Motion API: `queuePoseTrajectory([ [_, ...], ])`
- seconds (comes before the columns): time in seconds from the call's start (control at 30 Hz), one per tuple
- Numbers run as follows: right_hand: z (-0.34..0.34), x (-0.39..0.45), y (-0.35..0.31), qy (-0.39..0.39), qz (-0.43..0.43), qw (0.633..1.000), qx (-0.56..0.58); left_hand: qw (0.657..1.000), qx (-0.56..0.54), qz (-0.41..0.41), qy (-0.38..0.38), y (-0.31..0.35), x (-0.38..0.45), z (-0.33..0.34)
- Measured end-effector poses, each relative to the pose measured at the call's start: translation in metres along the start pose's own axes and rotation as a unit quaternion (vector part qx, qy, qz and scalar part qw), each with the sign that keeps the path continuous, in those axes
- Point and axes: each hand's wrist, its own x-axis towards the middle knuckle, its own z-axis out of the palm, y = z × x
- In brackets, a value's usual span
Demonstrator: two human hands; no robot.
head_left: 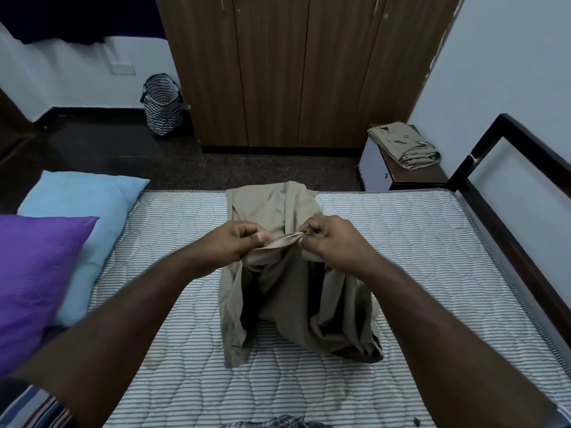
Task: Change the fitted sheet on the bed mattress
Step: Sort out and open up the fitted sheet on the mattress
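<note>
Matt khaki cloth sheet [287,291] on quilted striped mattress [417,242]; wood-grain wardrobe [278,72]

A bunched khaki cloth sheet [287,273] lies mid-way on the striped quilted mattress [432,257], two cushions at its left edge, a brown wooden wardrobe [293,72] beyond.

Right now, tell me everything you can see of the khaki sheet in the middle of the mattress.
The sheet is plain khaki-beige woven cloth, still bunched in loose folds, not spread. Its far part lies flat toward the far edge of the striped mattress; its near part is lifted and hangs in drapes whose lower ends rest on the mattress. The left hand and right hand each pinch one gathered edge, pulled taut between the grips. No elastic or corner seam is clearly visible.
</note>
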Motion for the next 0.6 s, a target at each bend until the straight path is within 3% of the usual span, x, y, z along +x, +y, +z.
queuePoseTrajectory([
  [0.1, 0.001, 0.0, 0.001, -0.002, 0.012, 1.0, -0.008, 0.999, 0.032, 0.015, 0.001, 0.003, 0.001, 0.001],
  [0.23, 0.002, -0.001, 0.003, -0.011, 0.023, 0.999, -0.033, 0.986, 0.09, 0.082, 0.116, 0.01, 0.004, 0.01],
  [0.33, 0.002, -0.001, 0.0, -0.026, 0.037, 0.998, -0.045, 0.974, 0.114, 0.118, 0.154, 0.005, 0.004, 0.017],
  [0.47, 0.001, -0.003, -0.004, -0.034, 0.033, 0.996, -0.081, 0.975, 0.096, 0.156, 0.128, 0.005, 0.002, 0.016],
  [0.6, 0.003, -0.003, -0.004, -0.034, 0.026, 0.994, -0.096, 0.978, 0.134, 0.134, 0.09, 0.011, 0.0, 0.012],
])
